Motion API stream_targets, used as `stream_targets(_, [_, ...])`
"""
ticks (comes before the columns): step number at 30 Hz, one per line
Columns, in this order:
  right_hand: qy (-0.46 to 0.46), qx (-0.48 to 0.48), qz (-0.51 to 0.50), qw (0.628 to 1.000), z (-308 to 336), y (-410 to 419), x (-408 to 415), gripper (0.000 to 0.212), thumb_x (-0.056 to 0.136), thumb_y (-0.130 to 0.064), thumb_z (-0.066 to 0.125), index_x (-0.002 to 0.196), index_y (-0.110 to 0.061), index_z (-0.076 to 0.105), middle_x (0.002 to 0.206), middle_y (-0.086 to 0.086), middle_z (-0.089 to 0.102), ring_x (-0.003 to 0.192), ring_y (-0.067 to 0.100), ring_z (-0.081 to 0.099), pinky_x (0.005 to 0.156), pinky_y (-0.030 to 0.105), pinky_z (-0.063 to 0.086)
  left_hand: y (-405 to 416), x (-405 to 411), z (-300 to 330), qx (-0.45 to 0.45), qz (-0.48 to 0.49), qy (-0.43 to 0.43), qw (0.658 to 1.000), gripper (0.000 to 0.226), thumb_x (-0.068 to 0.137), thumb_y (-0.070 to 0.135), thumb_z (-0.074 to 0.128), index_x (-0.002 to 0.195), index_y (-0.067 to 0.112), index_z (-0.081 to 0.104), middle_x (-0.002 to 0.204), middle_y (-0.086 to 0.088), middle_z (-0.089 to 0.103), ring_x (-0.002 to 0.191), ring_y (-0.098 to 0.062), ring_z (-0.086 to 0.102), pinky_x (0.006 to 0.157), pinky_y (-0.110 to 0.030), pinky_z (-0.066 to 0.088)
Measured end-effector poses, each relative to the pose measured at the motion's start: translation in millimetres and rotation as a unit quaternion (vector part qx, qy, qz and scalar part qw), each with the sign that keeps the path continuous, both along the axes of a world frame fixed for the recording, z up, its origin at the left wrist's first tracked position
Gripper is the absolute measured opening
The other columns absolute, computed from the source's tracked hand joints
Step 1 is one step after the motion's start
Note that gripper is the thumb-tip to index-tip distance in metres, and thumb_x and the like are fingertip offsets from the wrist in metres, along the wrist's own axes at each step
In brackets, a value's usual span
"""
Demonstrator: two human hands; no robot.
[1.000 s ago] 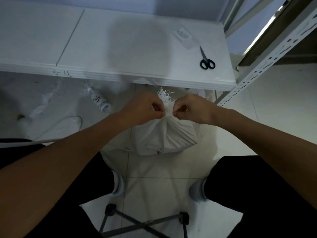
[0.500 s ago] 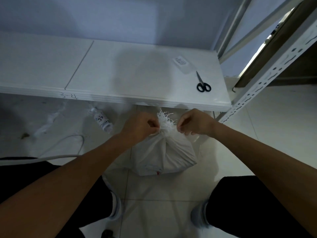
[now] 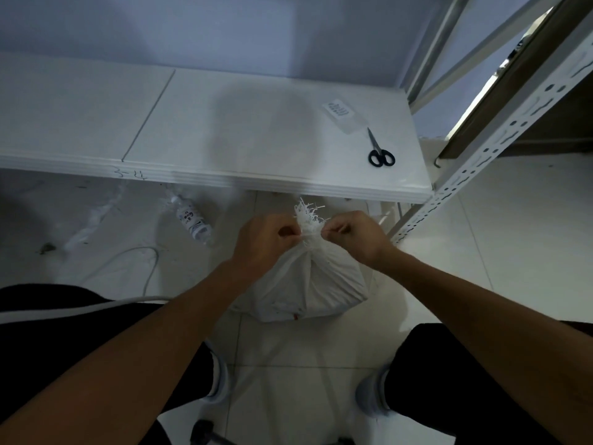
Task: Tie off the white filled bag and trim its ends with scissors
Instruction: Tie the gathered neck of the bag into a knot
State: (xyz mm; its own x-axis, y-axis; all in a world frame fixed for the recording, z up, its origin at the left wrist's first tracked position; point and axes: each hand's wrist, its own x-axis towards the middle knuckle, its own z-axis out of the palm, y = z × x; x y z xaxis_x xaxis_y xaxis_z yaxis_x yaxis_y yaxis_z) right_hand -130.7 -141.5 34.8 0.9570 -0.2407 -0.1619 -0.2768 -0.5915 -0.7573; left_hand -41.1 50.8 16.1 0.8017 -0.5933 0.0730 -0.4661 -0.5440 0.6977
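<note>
A white tiled floor (image 3: 481,252) fills the lower half of the frame, and a long white tabletop (image 3: 224,130) runs across the upper half, its front edge crossing just above the middle. A perforated white metal rack upright (image 3: 500,146) slants down from the upper right corner to the tabletop's right end. Two bare forearms reach in from the lower corners towards the centre, above dark-clothed legs at the lower left and lower right.

The white filled bag (image 3: 308,284) sits on the floor at the centre of the frame, just below the tabletop's front edge and between the person's legs. Its neck is gathered into a bunch, with frayed white ends (image 3: 308,213) sticking up above it.

The left hand (image 3: 266,236) is closed in a fist at the left side of the neck, pinching something thin and white against it; the right hand (image 3: 353,236) is closed the same way at the right side. Whether each grips a tie strand or the bag fabric itself I cannot tell.

A clear plastic bottle (image 3: 192,220) lies on the floor left of the hands, with a pale cable (image 3: 150,268) curving below it. Black-handled scissors (image 3: 378,149) lie on the tabletop at its right end, well apart from the hands, beside a small printed packet (image 3: 341,114).
</note>
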Motion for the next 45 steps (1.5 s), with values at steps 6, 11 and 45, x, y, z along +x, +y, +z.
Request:
stream_targets(6, [-0.141, -0.072, -0.089, 0.983, 0.3, -6.2, 37.2, 0.010, 0.090, -0.017, 0.065, 0.094, -0.013, 0.073, 0.091, -0.002, 0.071, 0.078, 0.007, 0.063, 0.070, 0.013, 0.048, -33.5, 28.7, 9.4, -0.134, 0.123, 0.050, 0.982, 0.009, 0.072, 0.020, 0.077, 0.081, 0.017, 0.076, 0.076, -0.001, 0.076, 0.068, -0.009, 0.068, 0.070, -0.024, 0.056])
stream_targets(11, [-0.114, -0.075, -0.131, 0.982, -34.6, -20.7, 47.3, 0.010, 0.090, -0.012, 0.062, 0.089, -0.013, 0.072, 0.082, -0.004, 0.068, 0.070, 0.006, 0.059, 0.063, 0.011, 0.044, -45.6, 47.8, -28.0, -0.070, 0.200, 0.154, 0.965, 0.030, 0.072, 0.015, 0.071, 0.102, 0.016, 0.068, 0.086, -0.003, 0.073, 0.076, -0.018, 0.067, 0.073, -0.026, 0.055])
stream_targets(45, [0.048, -0.002, -0.035, 0.998, -110.1, 9.7, 19.4, 0.013, 0.074, -0.001, 0.052, 0.066, 0.005, 0.060, 0.071, 0.021, 0.066, 0.064, 0.021, 0.056, 0.059, 0.039, 0.047, -30.7, 2.4, -80.1, -0.090, 0.093, 0.233, 0.964, 0.031, 0.060, 0.024, 0.089, 0.090, 0.017, 0.079, 0.083, 0.000, 0.076, 0.076, -0.011, 0.069, 0.065, -0.026, 0.058])
